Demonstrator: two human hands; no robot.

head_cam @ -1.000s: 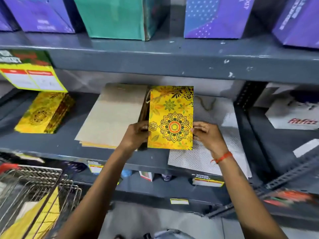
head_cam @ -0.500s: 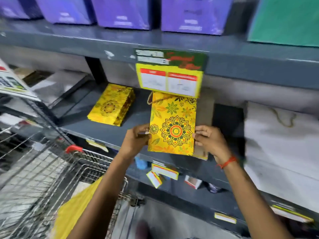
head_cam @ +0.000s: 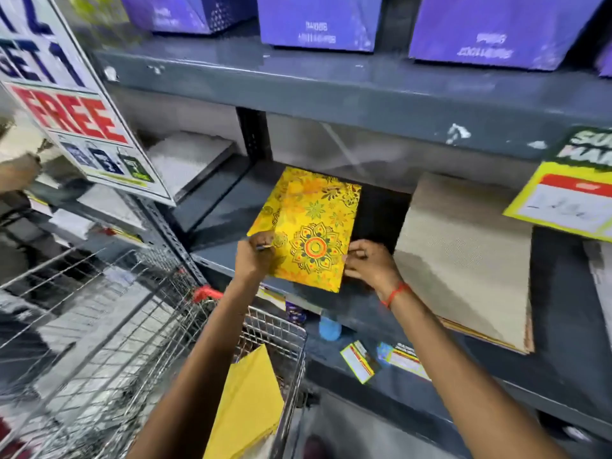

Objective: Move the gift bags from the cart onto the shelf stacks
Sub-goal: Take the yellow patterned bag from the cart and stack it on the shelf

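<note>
Two hands hold one yellow gift bag (head_cam: 309, 241), flat and printed with a mandala, over the yellow stack (head_cam: 271, 200) that lies on the grey shelf (head_cam: 218, 207). Your left hand (head_cam: 253, 256) pinches the bag's edge at 9 o'clock, fingers (head_cam: 261, 238) closed on it; your right hand (head_cam: 369, 265) grips the edge at 3 o'clock, its fingers curled onto the paper. The bag's near end juts past the shelf lip toward you, and whether it rests fully on the stack you cannot tell. At 3 o'clock from the bag, past a dark gap, lies a beige stack (head_cam: 463, 260) of flat bags on the same shelf. At 7 o'clock, below your left forearm, the wire cart (head_cam: 132, 326) carries a plain yellow bag (head_cam: 248, 402) standing against its side. At 12 o'clock, purple boxes (head_cam: 318, 21) sit on the shelf above. At 10 o'clock hangs a sign (head_cam: 73, 114) reading FREE.
</note>
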